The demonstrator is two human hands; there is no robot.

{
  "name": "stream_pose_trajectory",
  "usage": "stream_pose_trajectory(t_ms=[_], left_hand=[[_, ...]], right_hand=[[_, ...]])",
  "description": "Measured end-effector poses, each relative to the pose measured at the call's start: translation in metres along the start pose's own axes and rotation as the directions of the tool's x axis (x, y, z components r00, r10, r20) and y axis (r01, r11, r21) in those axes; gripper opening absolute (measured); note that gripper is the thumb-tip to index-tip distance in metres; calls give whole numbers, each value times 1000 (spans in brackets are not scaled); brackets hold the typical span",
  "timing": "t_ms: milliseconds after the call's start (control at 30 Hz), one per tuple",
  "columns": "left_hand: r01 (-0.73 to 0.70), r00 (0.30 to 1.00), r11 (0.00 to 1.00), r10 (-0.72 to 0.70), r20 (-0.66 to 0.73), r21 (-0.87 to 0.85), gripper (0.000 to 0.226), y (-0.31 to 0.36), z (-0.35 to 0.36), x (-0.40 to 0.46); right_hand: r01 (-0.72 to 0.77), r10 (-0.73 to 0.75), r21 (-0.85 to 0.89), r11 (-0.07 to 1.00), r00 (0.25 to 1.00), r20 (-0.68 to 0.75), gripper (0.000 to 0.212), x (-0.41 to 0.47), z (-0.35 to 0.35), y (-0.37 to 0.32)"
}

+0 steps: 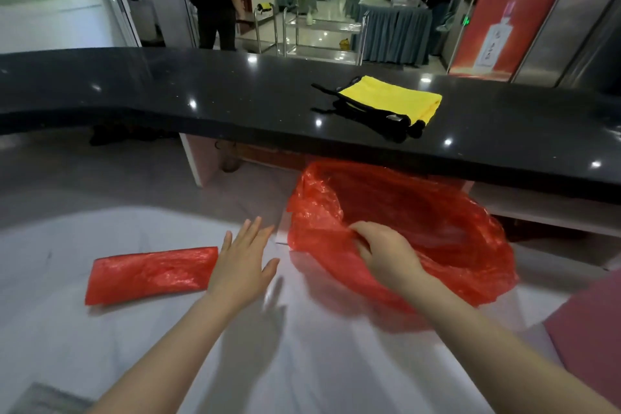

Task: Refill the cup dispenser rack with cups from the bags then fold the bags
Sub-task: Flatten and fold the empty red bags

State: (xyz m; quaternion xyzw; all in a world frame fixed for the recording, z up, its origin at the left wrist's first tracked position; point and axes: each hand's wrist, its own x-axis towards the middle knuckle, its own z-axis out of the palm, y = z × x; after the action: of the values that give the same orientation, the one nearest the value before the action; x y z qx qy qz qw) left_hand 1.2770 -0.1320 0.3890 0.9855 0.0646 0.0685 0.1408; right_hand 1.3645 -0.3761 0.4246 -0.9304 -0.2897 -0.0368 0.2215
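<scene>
From your head camera: your right hand [386,254] pinches the near rim of the open red bag [420,228], its mouth gaping up and away toward the black counter [235,94]. Your left hand [243,265] hovers flat, fingers spread, holding nothing, just right of the folded red bag [151,274], whose long axis runs left to right across the white table [100,346]

Red banner [514,7], upper right: gold Chinese characters, roughly 茶仙大师; bottle label below unreadable
</scene>
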Motion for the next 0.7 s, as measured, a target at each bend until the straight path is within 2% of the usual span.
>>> stream_pose_trajectory(t_ms=[200,367,467,567,700], left_hand=[[70,996,996,-73,-48,-54,62,-4,-11,-15],[104,986,956,-135,-96,-275,74,-1,-26,-26],[99,983,930,-146,-108,-354,89,-4,-43,-36],[77,971,874,-175,-162,-480,98,-13,-65,-48],[52,938,825,-233,-255,-563,100,-31,-97,-70]], right_hand=[[112,-101,143,983,991,-83,20,13,-23,-32],[162,-133,215,963,981,-143,19,10,-41,-63],[177,-132,228,957,971,-198,22,9,-56,-86],[167,-91,252,953,953,-288,20,9,-70,-112],[109,48,434,894,941,-334,11,14,-84,-149]])
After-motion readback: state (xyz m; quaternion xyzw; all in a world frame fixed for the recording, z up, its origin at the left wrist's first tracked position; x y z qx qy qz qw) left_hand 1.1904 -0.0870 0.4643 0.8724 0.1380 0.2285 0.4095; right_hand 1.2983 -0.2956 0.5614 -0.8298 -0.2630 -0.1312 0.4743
